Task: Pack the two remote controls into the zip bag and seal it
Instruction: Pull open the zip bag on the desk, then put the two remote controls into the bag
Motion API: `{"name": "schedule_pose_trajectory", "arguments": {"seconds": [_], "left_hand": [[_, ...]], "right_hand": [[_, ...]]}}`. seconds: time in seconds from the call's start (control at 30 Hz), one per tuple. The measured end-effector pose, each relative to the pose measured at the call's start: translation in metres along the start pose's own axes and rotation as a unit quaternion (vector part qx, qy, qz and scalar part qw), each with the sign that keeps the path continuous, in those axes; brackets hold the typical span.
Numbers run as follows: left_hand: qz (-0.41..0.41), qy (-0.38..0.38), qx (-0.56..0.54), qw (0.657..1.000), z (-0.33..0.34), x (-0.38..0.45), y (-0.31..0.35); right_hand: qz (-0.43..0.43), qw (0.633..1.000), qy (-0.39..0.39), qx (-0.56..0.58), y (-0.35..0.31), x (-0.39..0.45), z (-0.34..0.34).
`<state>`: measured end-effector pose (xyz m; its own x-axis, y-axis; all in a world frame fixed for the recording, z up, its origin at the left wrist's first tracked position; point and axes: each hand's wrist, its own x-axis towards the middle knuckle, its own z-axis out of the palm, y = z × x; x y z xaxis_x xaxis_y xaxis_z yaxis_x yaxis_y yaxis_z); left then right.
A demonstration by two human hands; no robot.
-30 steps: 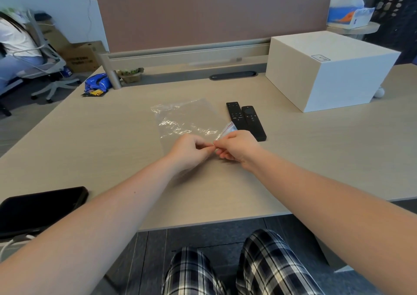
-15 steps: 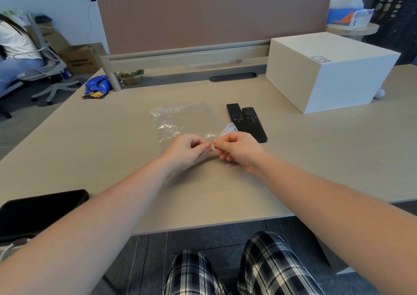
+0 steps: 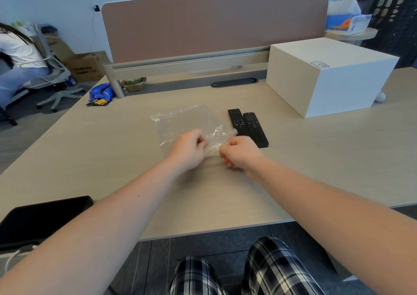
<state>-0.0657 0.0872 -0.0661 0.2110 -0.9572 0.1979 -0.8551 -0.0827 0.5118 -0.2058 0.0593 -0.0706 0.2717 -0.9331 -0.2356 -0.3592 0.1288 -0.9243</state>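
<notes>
The zip bag [image 3: 187,123] lies flat and empty on the table [image 3: 316,159], its near edge, where the mouth seems to be, gathered between both hands. The left hand [image 3: 189,151] and right hand [image 3: 240,152] sit side by side at that edge, each with its fingers [image 3: 202,141] curled in and pinched on a bit of the clear film; the plastic between them is crumpled and raised off the table. Whether the zip is already parted cannot be told, since the film is transparent and the pinch points are hidden behind the knuckles.

Taking the bag as the landmark, the two remote controls [image 3: 248,126] lie just to its right, touching each other along their sides, both outside the bag. Their long axes run roughly away from the person, nearly parallel to the bag's right edge, so the near ends point back toward the right hand. The nearer remote's end sits just beyond and to the right of the right hand's knuckles, almost touching them; the left hand is well across the bag from both.

So the step in hand looks like opening the mouth, with nothing packed yet. The right hand is plainly the nearer one for picking up a remote, while the left could keep the mouth held open. A remote would have to be turned before its end faces that near-edge opening.
</notes>
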Motion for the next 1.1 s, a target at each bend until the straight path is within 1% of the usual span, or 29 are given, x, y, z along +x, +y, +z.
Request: {"name": "schedule_pose_trajectory", "arguments": {"seconds": [0.07,0.13,0.2,0.3,0.37,0.43,0.5,0.57,0.67,0.77,0.83,0.97,1.1], "left_hand": [[-0.038,0.057,-0.011,0.998,-0.011,0.004,-0.008],[-0.034,0.075,0.015,0.996,-0.021,0.006,-0.014],[0.015,0.056,0.049,0.997,-0.023,0.002,-0.01],[0.091,0.032,0.071,0.993,-0.017,-0.006,0.001],[0.106,0.035,0.096,0.989,-0.016,-0.003,0.001],[0.071,0.038,0.137,0.987,-0.021,0.002,-0.005],[0.027,0.064,0.18,0.981,-0.028,0.004,-0.008],[0.014,0.084,0.198,0.977,-0.032,0.004,-0.007],[-0.014,0.085,0.134,0.987,-0.035,0.005,-0.007],[0.014,0.101,0.084,0.991,-0.036,0.005,-0.009],[0.026,0.118,0.063,0.991,-0.037,0.002,-0.01],[0.053,0.14,0.09,0.985,-0.046,0.007,-0.018],[0.104,0.139,0.087,0.981,-0.052,0.005,-0.024]], "right_hand": [[0.014,1.0,0.016,-0.004,0.002,-0.001,-0.004],[0.029,0.999,0.028,0.006,0.003,0.0,-0.008],[0.038,0.999,0.031,0.013,0.003,0.001,-0.008],[0.042,0.999,0.029,0.013,0.003,0.002,-0.007],[0.048,0.998,0.034,0.018,0.003,0.002,-0.008],[0.055,0.997,0.04,0.023,0.004,0.002,-0.012],[0.058,0.997,0.042,0.016,0.005,0.002,-0.016],[0.057,0.998,0.04,0.003,0.006,0.002,-0.018],[0.059,0.998,0.032,-0.003,0.007,0.002,-0.019],[0.064,0.998,0.016,0.005,0.007,-0.001,-0.019],[0.062,0.998,0.024,0.011,0.009,-0.002,-0.02],[0.053,0.996,0.063,0.02,0.012,0.001,-0.026],[0.043,0.998,0.051,0.001,0.017,0.004,-0.028]]}}
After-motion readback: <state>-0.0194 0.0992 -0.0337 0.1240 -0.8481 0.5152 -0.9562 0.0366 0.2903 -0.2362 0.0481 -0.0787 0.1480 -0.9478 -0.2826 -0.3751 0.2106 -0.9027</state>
